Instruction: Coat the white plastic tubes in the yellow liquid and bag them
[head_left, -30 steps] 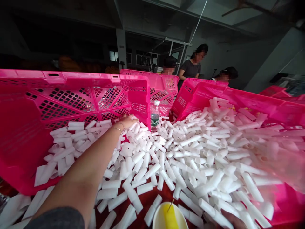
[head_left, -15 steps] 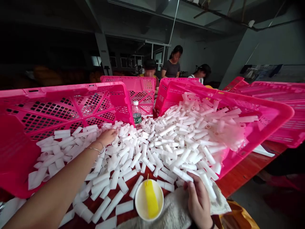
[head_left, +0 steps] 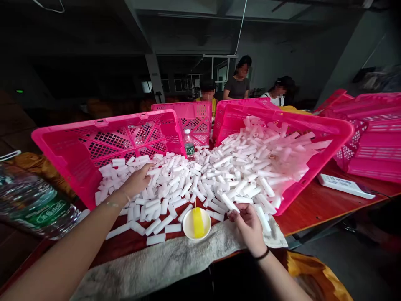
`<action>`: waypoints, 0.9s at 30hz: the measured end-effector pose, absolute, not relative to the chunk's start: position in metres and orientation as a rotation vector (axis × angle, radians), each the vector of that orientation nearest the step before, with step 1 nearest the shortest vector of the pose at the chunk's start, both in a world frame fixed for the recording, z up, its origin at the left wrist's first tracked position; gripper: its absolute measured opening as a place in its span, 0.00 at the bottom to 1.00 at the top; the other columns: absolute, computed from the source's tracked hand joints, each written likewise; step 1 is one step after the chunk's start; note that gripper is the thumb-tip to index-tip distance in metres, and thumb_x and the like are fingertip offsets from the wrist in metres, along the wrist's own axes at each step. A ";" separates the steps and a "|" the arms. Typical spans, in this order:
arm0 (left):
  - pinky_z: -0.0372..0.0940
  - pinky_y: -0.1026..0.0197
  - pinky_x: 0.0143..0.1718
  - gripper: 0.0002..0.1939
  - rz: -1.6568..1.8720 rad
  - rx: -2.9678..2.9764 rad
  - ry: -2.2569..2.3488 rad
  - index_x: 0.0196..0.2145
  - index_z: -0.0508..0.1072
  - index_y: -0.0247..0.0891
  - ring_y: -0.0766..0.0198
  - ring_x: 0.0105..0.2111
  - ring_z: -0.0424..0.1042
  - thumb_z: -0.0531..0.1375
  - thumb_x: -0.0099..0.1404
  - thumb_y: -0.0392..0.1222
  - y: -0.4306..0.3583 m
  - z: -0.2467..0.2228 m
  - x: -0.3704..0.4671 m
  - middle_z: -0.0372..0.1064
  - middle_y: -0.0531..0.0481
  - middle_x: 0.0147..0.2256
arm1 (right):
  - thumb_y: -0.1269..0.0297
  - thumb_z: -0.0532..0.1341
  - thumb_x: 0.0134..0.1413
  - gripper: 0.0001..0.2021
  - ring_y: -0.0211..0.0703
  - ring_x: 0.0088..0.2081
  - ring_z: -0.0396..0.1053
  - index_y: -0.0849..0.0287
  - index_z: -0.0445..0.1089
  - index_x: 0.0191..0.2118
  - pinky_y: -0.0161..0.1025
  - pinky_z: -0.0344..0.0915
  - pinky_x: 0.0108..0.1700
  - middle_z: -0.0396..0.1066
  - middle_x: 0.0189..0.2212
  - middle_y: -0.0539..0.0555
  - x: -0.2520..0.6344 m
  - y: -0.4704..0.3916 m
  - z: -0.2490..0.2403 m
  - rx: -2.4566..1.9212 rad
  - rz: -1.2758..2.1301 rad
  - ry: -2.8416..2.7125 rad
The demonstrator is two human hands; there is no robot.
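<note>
My right hand (head_left: 249, 228) pinches a white plastic tube (head_left: 229, 203) between thumb and fingers, at the near right edge of a heap of similar white tubes (head_left: 200, 177). My left hand (head_left: 138, 179) reaches over the left part of the heap, its fingers stretched out and touching tubes, with thumb and forefinger apart. Its fingertips are partly hidden among the tubes. Between my hands, near the table edge, stands a small white bowl (head_left: 185, 229) with a yellow piece (head_left: 198, 223) in it and a thin stick poking up.
Tipped pink crates, left (head_left: 67, 144) and right (head_left: 328, 131), flank the heap. A small water bottle (head_left: 189, 146) stands behind it; a large one (head_left: 40, 205) is at left. A grey cloth (head_left: 147, 259) lines the table edge. A white device (head_left: 344, 186) lies right. Several people work behind.
The view has pulled back and turned left, bringing in the large bottle and more cloth. My right hand still holds a tube; my left hand stays at the heap, its fingers bent slightly more.
</note>
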State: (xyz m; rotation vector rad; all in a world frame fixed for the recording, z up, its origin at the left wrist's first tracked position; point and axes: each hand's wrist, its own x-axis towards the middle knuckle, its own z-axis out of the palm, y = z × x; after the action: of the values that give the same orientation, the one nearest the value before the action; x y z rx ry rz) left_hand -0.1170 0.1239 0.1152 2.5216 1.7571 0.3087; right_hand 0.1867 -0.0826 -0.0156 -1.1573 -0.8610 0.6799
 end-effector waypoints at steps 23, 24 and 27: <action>0.65 0.54 0.42 0.08 0.543 2.417 1.410 0.39 0.62 0.37 0.57 0.39 0.68 0.48 0.62 0.32 -0.074 0.023 -0.085 0.66 0.44 0.37 | 0.71 0.60 0.40 0.08 0.41 0.33 0.74 0.59 0.65 0.32 0.35 0.71 0.34 0.71 0.27 0.50 0.185 -0.089 0.013 -0.869 1.473 -0.573; 0.65 0.53 0.43 0.07 0.612 2.424 1.350 0.40 0.62 0.38 0.56 0.41 0.67 0.51 0.63 0.36 -0.070 0.021 -0.081 0.66 0.43 0.39 | 0.68 0.59 0.42 0.06 0.40 0.29 0.72 0.58 0.64 0.31 0.35 0.70 0.30 0.69 0.24 0.48 0.182 -0.085 0.017 -1.009 1.369 -0.770; 0.60 0.46 0.51 0.26 0.750 2.495 1.222 0.45 0.59 0.38 0.48 0.50 0.62 0.64 0.54 0.51 -0.055 0.012 -0.066 0.63 0.39 0.47 | 0.61 0.56 0.52 0.07 0.41 0.26 0.69 0.59 0.65 0.32 0.36 0.66 0.28 0.68 0.21 0.49 0.168 -0.060 0.035 -1.410 0.922 -1.361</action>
State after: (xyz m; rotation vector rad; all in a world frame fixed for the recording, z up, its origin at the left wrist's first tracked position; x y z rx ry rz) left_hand -0.0664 -0.0552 0.0115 2.4954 1.2219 0.7505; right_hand 0.1682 -0.0596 0.0354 -1.4103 -1.3611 0.9223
